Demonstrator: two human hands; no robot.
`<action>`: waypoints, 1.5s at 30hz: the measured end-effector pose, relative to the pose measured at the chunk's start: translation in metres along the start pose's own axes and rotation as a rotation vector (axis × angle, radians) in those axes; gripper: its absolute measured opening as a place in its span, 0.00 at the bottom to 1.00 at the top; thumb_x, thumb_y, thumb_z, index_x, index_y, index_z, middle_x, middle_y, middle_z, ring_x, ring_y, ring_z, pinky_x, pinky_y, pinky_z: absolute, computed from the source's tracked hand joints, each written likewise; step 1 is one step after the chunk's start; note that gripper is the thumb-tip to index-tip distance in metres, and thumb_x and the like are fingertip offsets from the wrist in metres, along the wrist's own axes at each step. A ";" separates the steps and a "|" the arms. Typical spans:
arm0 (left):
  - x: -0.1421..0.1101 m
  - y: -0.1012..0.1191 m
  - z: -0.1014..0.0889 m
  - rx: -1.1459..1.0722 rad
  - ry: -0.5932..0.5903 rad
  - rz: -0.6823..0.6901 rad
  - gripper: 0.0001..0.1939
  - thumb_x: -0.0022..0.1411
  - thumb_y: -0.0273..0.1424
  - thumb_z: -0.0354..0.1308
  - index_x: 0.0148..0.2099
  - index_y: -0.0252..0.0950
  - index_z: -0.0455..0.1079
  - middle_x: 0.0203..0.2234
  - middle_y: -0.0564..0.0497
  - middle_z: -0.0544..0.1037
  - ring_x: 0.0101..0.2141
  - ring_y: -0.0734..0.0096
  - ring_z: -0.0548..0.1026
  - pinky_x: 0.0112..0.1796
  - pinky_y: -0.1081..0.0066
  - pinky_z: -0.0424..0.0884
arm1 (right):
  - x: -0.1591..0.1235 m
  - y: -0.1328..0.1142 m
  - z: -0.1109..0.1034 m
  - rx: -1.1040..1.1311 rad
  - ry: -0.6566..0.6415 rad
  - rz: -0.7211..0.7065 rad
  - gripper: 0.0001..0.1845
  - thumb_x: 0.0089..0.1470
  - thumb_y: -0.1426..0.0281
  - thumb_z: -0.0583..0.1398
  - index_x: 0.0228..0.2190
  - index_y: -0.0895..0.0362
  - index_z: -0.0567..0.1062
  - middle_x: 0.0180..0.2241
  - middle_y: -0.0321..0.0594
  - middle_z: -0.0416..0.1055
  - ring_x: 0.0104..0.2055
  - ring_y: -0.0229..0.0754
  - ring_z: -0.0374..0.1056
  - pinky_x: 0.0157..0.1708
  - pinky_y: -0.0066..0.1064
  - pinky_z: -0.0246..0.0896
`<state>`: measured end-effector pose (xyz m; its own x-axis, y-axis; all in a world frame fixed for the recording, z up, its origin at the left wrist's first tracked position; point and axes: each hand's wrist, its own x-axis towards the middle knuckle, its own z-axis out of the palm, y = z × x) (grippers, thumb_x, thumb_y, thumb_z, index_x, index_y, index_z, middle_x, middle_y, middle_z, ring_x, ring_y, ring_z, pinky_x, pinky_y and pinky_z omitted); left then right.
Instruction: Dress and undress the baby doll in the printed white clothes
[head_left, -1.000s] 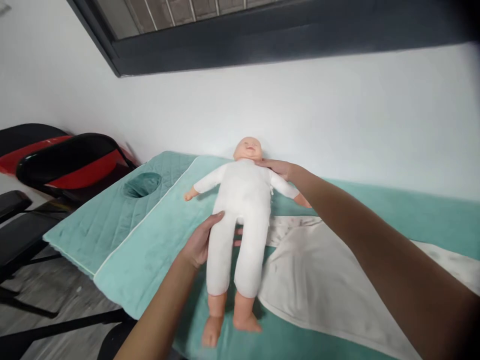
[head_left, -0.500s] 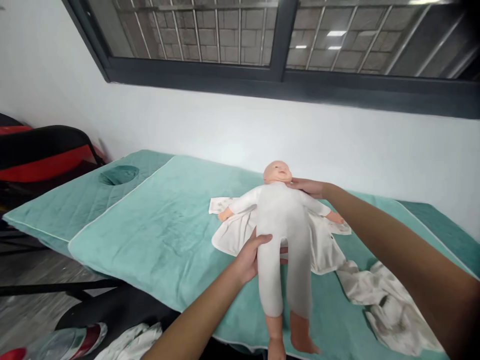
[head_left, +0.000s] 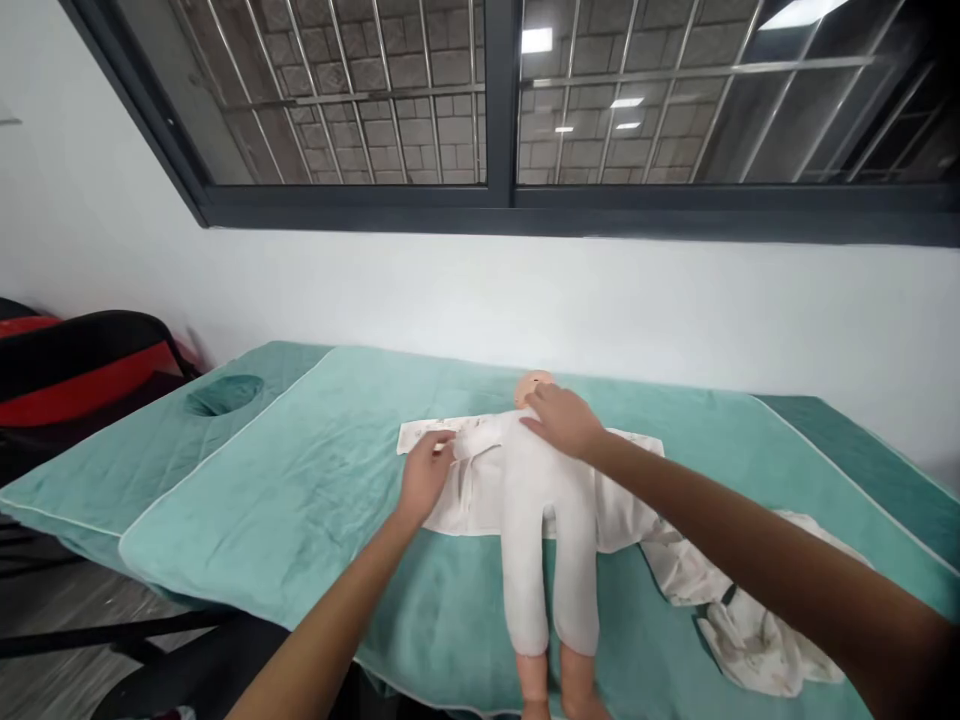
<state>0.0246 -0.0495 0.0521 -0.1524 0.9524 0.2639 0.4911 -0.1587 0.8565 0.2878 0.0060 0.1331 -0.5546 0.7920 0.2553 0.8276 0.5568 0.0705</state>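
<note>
A baby doll [head_left: 536, 470] with a white cloth body lies face up, its head [head_left: 531, 383] toward the wall and its bare feet toward me. Beneath its back, a pale patterned baby shirt [head_left: 469, 500] is spread with both sleeves out to the sides. My left hand [head_left: 426, 475] is closed round the end of the doll's arm at the left, hiding the doll's hand, beside the shirt sleeve [head_left: 417, 432]. Across the doll's upper chest and chin rests my right hand [head_left: 564, 420], its fingers extended and covering part of the face. The doll's other arm is hidden behind my right forearm.
Crumpled patterned baby clothing [head_left: 772, 640] lies on the right of the green padded massage bed [head_left: 300, 520]. The bed has a face hole [head_left: 225, 395] at its left end. Black-and-red chairs [head_left: 90, 370] stand at the left; a barred window [head_left: 495, 120] is above.
The doll has been laid down over the spread shirt. My left hand moved from its hip to the end of its arm. My right hand shifted from neck and shoulder onto its upper chest.
</note>
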 end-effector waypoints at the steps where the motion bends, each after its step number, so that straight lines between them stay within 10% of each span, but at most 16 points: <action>1: 0.016 -0.006 -0.005 0.088 0.000 -0.002 0.16 0.61 0.34 0.51 0.48 0.36 0.73 0.50 0.43 0.77 0.51 0.59 0.74 0.52 0.60 0.69 | 0.006 -0.012 0.005 0.015 -0.014 -0.076 0.18 0.64 0.60 0.55 0.48 0.59 0.72 0.50 0.54 0.70 0.52 0.55 0.65 0.47 0.42 0.59; 10: 0.110 -0.035 0.009 0.205 -0.579 0.011 0.06 0.47 0.30 0.58 0.28 0.38 0.76 0.26 0.52 0.80 0.29 0.64 0.73 0.30 0.70 0.64 | 0.068 -0.078 0.063 0.167 -0.220 -0.272 0.21 0.56 0.61 0.66 0.47 0.60 0.75 0.45 0.48 0.76 0.41 0.51 0.71 0.42 0.38 0.58; 16: 0.109 -0.051 0.001 0.051 -0.623 0.060 0.11 0.59 0.38 0.54 0.30 0.37 0.70 0.24 0.54 0.74 0.27 0.70 0.67 0.29 0.73 0.60 | 0.058 -0.073 0.062 0.116 -0.165 -0.137 0.18 0.61 0.57 0.61 0.46 0.55 0.75 0.41 0.45 0.74 0.45 0.50 0.69 0.46 0.39 0.55; 24: 0.102 -0.043 -0.028 -0.461 -0.473 -0.265 0.19 0.58 0.48 0.59 0.35 0.37 0.65 0.24 0.57 0.68 0.23 0.77 0.64 0.25 0.76 0.60 | 0.050 -0.058 0.061 0.030 -0.117 0.131 0.17 0.64 0.55 0.56 0.42 0.53 0.77 0.39 0.43 0.73 0.45 0.47 0.68 0.47 0.38 0.53; 31: 0.075 -0.014 0.010 -0.675 -0.639 -0.197 0.15 0.58 0.43 0.62 0.39 0.39 0.65 0.23 0.60 0.63 0.22 0.79 0.63 0.23 0.78 0.62 | 0.062 -0.074 0.071 0.052 -0.129 0.084 0.10 0.62 0.68 0.55 0.39 0.58 0.76 0.40 0.47 0.74 0.43 0.48 0.68 0.46 0.38 0.54; 34: 0.070 -0.012 0.024 -0.714 -0.595 -0.193 0.16 0.57 0.42 0.63 0.42 0.40 0.65 0.26 0.59 0.65 0.25 0.79 0.65 0.26 0.77 0.66 | 0.040 -0.055 0.050 0.240 0.061 0.172 0.12 0.64 0.70 0.52 0.38 0.56 0.76 0.39 0.43 0.74 0.42 0.43 0.68 0.44 0.33 0.56; 37: 0.076 -0.019 0.023 -0.691 -0.510 -0.249 0.20 0.55 0.42 0.65 0.46 0.39 0.67 0.30 0.57 0.69 0.27 0.78 0.68 0.27 0.77 0.67 | -0.011 -0.016 0.033 0.315 0.237 0.609 0.20 0.66 0.60 0.48 0.33 0.54 0.76 0.30 0.42 0.73 0.33 0.44 0.67 0.35 0.32 0.55; 40: 0.082 -0.027 0.017 -0.716 -0.474 -0.277 0.24 0.53 0.40 0.67 0.49 0.38 0.69 0.31 0.55 0.71 0.29 0.77 0.69 0.30 0.76 0.68 | -0.067 0.020 0.041 0.398 0.005 0.822 0.23 0.62 0.54 0.53 0.24 0.53 0.75 0.18 0.41 0.67 0.25 0.45 0.64 0.31 0.34 0.53; 45: 0.079 -0.032 0.015 -0.722 -0.414 -0.288 0.27 0.49 0.39 0.70 0.51 0.38 0.70 0.33 0.54 0.74 0.29 0.78 0.70 0.31 0.76 0.68 | -0.101 0.029 0.070 0.922 -0.054 0.752 0.32 0.61 0.45 0.49 0.20 0.55 0.73 0.22 0.42 0.72 0.28 0.49 0.68 0.34 0.37 0.58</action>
<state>0.0100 0.0350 0.0391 0.2049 0.9764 -0.0676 -0.2020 0.1097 0.9732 0.3618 -0.0403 0.0414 0.0220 0.9940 -0.1070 0.5849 -0.0996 -0.8050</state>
